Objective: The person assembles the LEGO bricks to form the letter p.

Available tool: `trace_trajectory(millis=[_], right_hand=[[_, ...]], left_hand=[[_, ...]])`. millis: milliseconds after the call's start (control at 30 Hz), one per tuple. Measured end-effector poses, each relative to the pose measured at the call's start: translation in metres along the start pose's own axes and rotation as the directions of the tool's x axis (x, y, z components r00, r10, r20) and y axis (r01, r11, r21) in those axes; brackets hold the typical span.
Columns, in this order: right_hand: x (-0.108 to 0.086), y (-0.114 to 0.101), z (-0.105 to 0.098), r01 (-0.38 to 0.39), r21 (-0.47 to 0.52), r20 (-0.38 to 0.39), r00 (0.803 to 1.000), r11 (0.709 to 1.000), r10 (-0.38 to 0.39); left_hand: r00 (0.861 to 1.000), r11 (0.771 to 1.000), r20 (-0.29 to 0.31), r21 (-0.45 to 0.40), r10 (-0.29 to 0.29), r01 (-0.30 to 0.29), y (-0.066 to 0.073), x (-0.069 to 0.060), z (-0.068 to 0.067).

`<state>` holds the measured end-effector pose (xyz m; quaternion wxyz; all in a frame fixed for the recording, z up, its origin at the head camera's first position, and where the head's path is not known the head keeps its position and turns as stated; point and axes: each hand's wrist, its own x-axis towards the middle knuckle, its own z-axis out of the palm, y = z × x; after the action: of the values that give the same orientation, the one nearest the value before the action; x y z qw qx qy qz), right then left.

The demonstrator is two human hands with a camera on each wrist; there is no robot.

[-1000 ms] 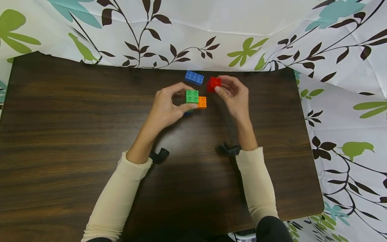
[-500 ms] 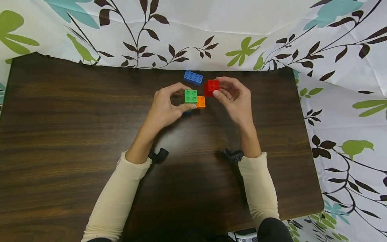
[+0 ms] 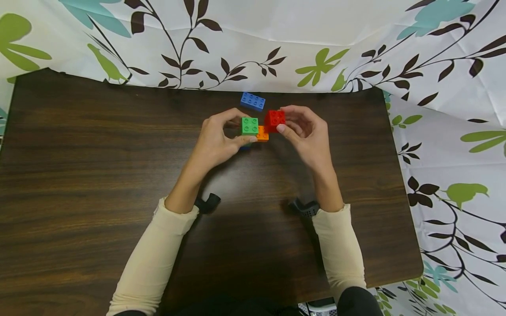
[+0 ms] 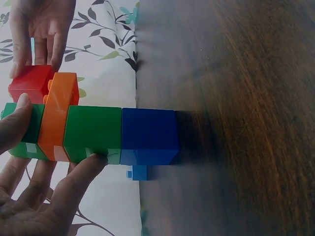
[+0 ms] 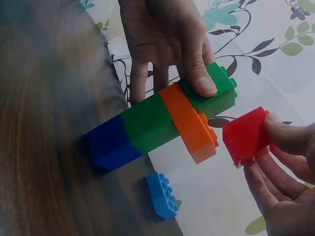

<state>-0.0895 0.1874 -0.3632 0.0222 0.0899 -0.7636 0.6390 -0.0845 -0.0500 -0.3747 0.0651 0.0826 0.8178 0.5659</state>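
A stack of toy building bricks stands on the table: dark blue brick [image 4: 150,135] at the bottom, green brick [image 4: 93,132] above it, then a flatter orange brick [image 5: 189,125] that juts out to the right with bare studs. A second green brick [image 3: 250,126] tops it. My left hand [image 3: 219,139] grips the stack from the left, thumb on the upper green brick and fingers on the far side. My right hand [image 3: 310,137] pinches a red brick [image 3: 274,120] between thumb and fingers, just over the jutting orange studs; the right wrist view shows a small gap.
A light blue brick [image 3: 253,101] lies studs up behind the stack, near the back edge of the dark wooden table [image 3: 99,175]. A white leaf-patterned curtain [image 3: 253,39] hangs behind the table and along its right side.
My right hand has brought the red brick left and nearer to me, from beside the light blue brick to over the orange brick. The left hand and the stack have stayed in place.
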Motion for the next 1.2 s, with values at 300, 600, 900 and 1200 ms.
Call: trace_trajectory(millis=[300, 600, 900, 1200], right_hand=[[-0.005, 0.001, 0.002, -0.010, 0.020, 0.022, 1.000, 1.000, 0.009], [-0.008, 0.003, 0.003, 0.054, -0.020, 0.083, 0.995, 0.998, -0.052], [-0.011, 0.003, 0.003, 0.097, -0.103, 0.079, 0.993, 0.990, -0.089], [-0.014, 0.003, 0.006, 0.129, -0.130, 0.065, 0.990, 0.983, -0.121]], left_hand=[[1.000, 1.000, -0.006, 0.010, -0.008, 0.008, -0.001, 0.001, -0.001], [1.000, 1.000, -0.003, 0.006, -0.022, 0.022, -0.003, 0.002, 0.000], [1.000, 1.000, 0.000, -0.016, -0.004, 0.004, -0.003, 0.002, 0.000], [1.000, 1.000, -0.008, -0.013, 0.005, -0.005, -0.005, 0.000, 0.002]])
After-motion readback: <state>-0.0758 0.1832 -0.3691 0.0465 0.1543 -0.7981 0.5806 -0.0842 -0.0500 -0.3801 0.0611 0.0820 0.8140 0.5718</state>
